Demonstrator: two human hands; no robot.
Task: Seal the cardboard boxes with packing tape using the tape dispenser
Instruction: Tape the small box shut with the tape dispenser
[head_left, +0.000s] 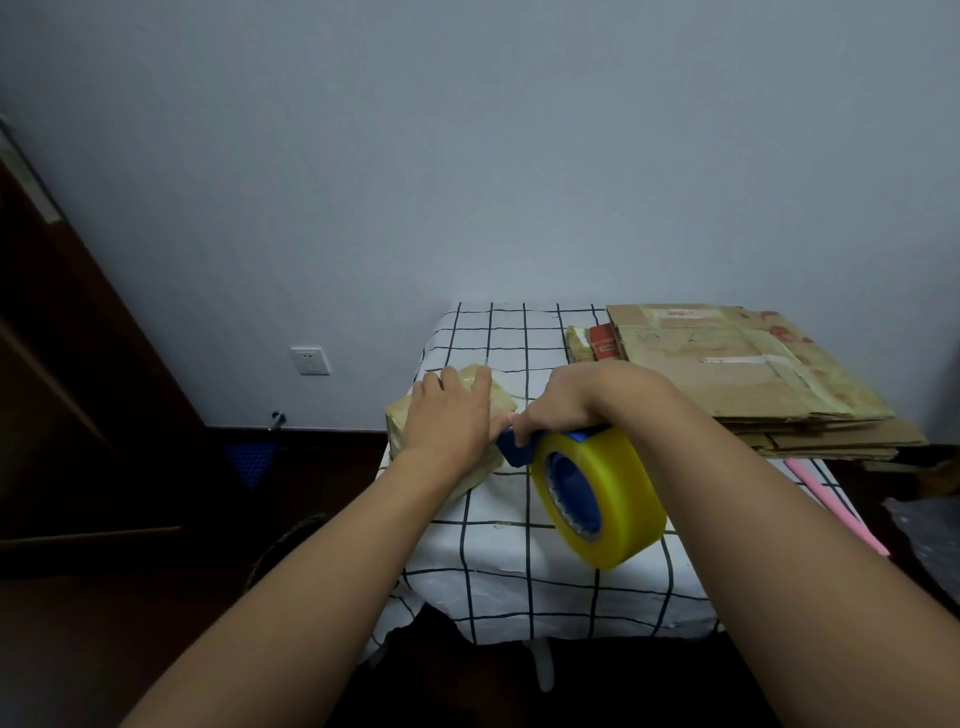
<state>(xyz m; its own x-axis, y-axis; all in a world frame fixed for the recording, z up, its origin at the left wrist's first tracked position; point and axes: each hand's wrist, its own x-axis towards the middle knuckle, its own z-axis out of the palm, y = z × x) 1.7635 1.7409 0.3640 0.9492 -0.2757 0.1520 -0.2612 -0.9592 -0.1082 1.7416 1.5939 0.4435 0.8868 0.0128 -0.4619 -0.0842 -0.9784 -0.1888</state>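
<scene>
A small cardboard box (498, 402), wrapped in shiny yellowish tape, lies on the left part of the table. My left hand (451, 415) lies flat on top of it, fingers straight, pressing it down. My right hand (566, 402) grips the blue tape dispenser (514, 449) by its handle, the dispenser's front end touching the box's right side. A big roll of yellow tape (605, 499) sits on the dispenser, nearest to me. Most of the box is hidden under my left hand.
The table has a white cloth with a black grid (519, 551). A stack of flattened cardboard boxes (727, 369) fills its back right. A pink rod (831, 504) lies at the right edge. A dark wooden door (67, 364) stands left, with a wall socket (310, 361) beside it.
</scene>
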